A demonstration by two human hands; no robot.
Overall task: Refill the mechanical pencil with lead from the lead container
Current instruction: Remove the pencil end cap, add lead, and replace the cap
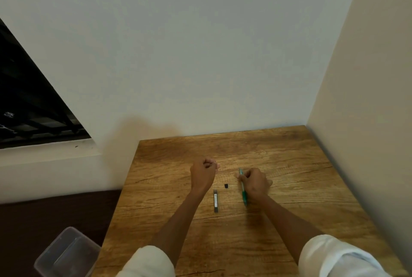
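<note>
My right hand [255,184] is closed around a green mechanical pencil [243,194], which points away from me above the wooden table [289,176]. My left hand [204,173] is curled shut to the left of it, fingertips pinched together; whether a lead is between them is too small to tell. The slim grey lead container [215,201] lies flat on the table between my forearms. A small black cap [226,186] rests just beyond it, between my two hands.
White walls close in behind and on the right of the table. A clear plastic box [66,254] stands on the dark floor at the lower left. A dark window [26,102] fills the left wall.
</note>
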